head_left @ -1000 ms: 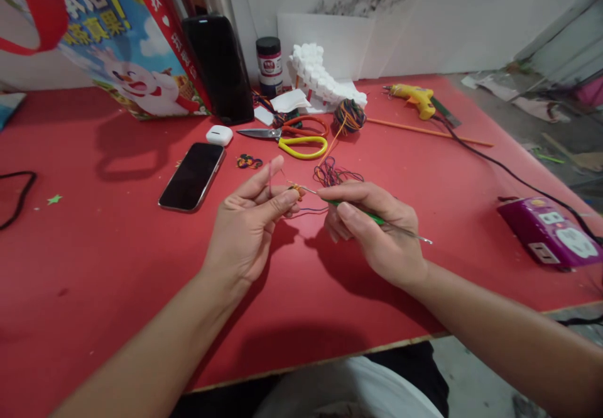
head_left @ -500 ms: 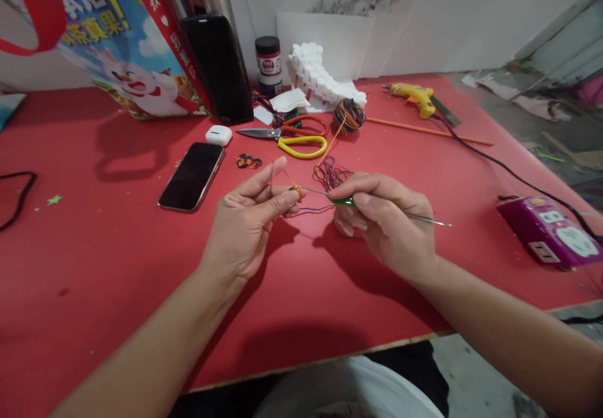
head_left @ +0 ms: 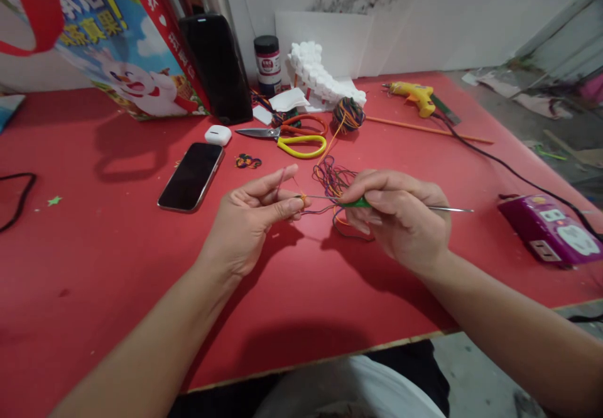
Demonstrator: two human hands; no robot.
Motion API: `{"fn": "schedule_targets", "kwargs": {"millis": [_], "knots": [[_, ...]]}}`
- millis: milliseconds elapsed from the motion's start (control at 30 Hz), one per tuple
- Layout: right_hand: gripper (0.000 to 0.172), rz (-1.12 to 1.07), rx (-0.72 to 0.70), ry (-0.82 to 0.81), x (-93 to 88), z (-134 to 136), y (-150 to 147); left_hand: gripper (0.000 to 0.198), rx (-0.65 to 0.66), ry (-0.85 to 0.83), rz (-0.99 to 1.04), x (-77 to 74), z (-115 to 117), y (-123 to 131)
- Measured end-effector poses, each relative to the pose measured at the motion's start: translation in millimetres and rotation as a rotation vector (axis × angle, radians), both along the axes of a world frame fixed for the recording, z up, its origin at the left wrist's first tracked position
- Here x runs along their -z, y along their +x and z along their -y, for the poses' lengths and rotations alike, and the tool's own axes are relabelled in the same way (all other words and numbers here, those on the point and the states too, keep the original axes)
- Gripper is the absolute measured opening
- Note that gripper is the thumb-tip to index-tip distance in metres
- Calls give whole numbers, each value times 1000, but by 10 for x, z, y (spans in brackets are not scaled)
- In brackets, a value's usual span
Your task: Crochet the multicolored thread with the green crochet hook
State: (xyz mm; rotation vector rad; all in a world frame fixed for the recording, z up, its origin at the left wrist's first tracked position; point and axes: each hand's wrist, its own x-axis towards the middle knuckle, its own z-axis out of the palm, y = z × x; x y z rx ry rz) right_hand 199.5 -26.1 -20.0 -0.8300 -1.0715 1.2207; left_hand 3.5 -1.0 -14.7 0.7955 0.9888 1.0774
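Between thumb and fingers, my left hand (head_left: 254, 217) pinches a small piece of crochet (head_left: 303, 198) in multicoloured yarn, a strand running up over the raised index finger. My right hand (head_left: 400, 214) grips a crochet hook (head_left: 357, 203) by its green handle. The hook's thin metal shaft reaches left to the crochet piece, its tip too small to make out there; the other metal end sticks out to the right behind the hand. Loose yarn (head_left: 332, 176) lies tangled on the table just beyond my hands, with an orange strand leading back to a yarn ball (head_left: 348, 115).
Scissors (head_left: 301, 146), a phone (head_left: 191, 176), a white earphone case (head_left: 218, 134) and a small crocheted scrap (head_left: 247, 161) lie on the red table (head_left: 117, 267). Farther back stand a gift bag (head_left: 141, 85) and a jar (head_left: 267, 66). A glue gun (head_left: 414, 97) and purple box (head_left: 549, 229) are on the right.
My right hand and the crochet hook have shifted right, away from my left hand. My left hand has moved slightly right, its index finger a little lower.
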Motion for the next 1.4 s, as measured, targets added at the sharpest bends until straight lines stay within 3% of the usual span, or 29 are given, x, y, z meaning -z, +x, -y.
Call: {"fn": "schedule_targets", "kwargs": {"millis": [367, 633, 867, 1167, 1400], "knots": [[21, 16, -111, -37, -32, -24, 145, 48, 213, -34, -85, -6, -26, -77], [18, -54, -250, -228, -29, -107, 205, 36, 268, -69, -109, -7, -18, -73], [16, -239, -312, -321, 42, -105, 58, 39, 230, -70, 47, 71, 30, 6], [7, -275, -227, -214, 73, -46, -112, 39, 82, -31, 217, 19, 98, 119], [7, 204, -65, 71, 99, 11, 6, 43, 23, 0, 78, 10, 118, 99]]}}
